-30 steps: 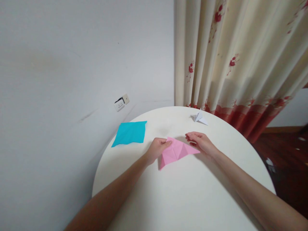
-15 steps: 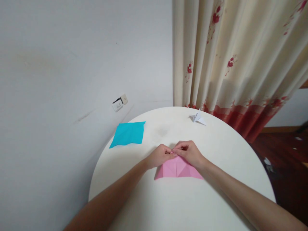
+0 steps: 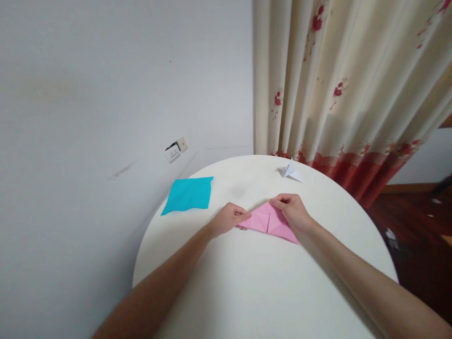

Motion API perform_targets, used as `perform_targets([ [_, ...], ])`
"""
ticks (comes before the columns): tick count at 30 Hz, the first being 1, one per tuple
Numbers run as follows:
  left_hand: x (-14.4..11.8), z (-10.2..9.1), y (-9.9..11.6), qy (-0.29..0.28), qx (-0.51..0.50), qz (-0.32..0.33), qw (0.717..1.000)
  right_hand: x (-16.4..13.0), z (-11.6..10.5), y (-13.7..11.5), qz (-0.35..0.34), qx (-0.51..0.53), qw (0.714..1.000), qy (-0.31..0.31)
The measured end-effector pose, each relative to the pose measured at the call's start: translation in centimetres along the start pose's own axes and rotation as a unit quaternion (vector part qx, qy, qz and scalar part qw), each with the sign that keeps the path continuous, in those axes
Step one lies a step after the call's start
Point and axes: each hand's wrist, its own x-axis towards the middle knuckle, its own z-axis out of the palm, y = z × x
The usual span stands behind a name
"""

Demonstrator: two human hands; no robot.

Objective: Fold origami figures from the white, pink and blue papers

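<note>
A folded sheet of pink paper (image 3: 263, 220), roughly triangular with a crease down its middle, is held between my two hands over the table. My left hand (image 3: 229, 219) pinches its left corner, thumb on top and fingers partly beneath. At the upper edge near the peak, my right hand (image 3: 291, 210) grips it between thumb and fingers. The sheet's lower right corner points toward my right forearm. Some of its right side is hidden behind my right hand.
The round white table (image 3: 254, 292) stands by a wall with a socket (image 3: 173, 153). A blue sheet of paper (image 3: 189, 194) lies at the left, and a folded white paper piece (image 3: 290, 171) sits at the back right. A flowered curtain (image 3: 318, 84) hangs behind.
My hands have moved apart from the paper's top point. My left hand now holds the left corner, my right the peak, and the paper has been lifted and tilted, its right corner lower.
</note>
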Motion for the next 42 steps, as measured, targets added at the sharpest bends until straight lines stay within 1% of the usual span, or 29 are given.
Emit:
perform_targets([
  [3,0.2,-0.4,-0.1,0.003,-0.01,-0.02,1.0,0.3,-0.8,-0.6,0.007,0.006,1.0,0.021],
  [7,0.4,-1.3,-0.4,0.007,-0.002,-0.015,1.0,0.4,-1.3,-1.0,0.014,0.015,0.999,0.046],
  [13,0.7,-3.8,-1.3,-0.002,0.006,-0.028,1.0,0.5,-1.5,-0.8,0.03,0.038,0.997,0.052],
  [14,0.8,-4.1,-1.4,0.019,0.005,-0.026,0.999,0.5,-1.5,-0.7,0.031,0.04,0.997,0.051],
  [15,0.8,-4.3,-1.4,0.053,0.001,-0.018,0.998,0.5,-1.5,-0.6,0.032,0.039,0.998,0.046],
  [17,0.8,-4.0,-1.2,0.107,-0.016,0.006,0.994,0.2,-1.2,-0.5,0.036,0.029,0.999,0.021],
  [18,0.7,-3.5,-1.0,0.108,-0.027,0.015,0.994,0.0,-1.0,-0.5,0.038,0.021,0.999,0.003],
  [20,0.4,-2.1,-0.5,0.072,-0.048,0.028,0.996,-0.7,-0.2,-0.4,0.041,0.009,0.998,-0.038],
  [22,-0.1,-0.4,-0.1,0.008,-0.04,0.053,0.998,-1.4,0.9,-0.2,0.043,0.001,0.996,-0.074],
  [23,-0.4,0.4,0.0,-0.025,-0.032,0.047,0.998,-1.8,1.5,-0.1,0.042,-0.001,0.995,-0.087],
  [24,-0.6,1.1,0.0,-0.048,-0.023,0.025,0.998,-2.1,2.0,0.1,0.041,-0.005,0.994,-0.099],
  [26,-1.0,2.2,0.0,-0.051,-0.009,-0.001,0.999,-2.6,2.9,0.4,0.03,-0.016,0.993,-0.114],
  [29,-1.0,3.0,-0.4,-0.025,-0.013,-0.015,0.999,-2.9,3.6,0.7,0.011,-0.039,0.992,-0.123],
  [32,-0.8,3.1,-0.6,-0.004,-0.026,-0.025,0.999,-2.9,3.6,0.8,-0.004,-0.057,0.991,-0.125],
  [34,-0.6,2.8,-0.7,-0.001,-0.041,-0.029,0.999,-2.8,3.5,0.8,-0.016,-0.071,0.989,-0.132],
  [38,-0.5,1.7,-0.9,-0.005,-0.079,-0.029,0.996,-2.7,3.1,0.8,-0.047,-0.115,0.981,-0.147],
  [42,-0.5,0.5,-0.6,0.022,-0.095,-0.036,0.995,-2.6,2.8,1.0,-0.06,-0.152,0.975,-0.153],
])
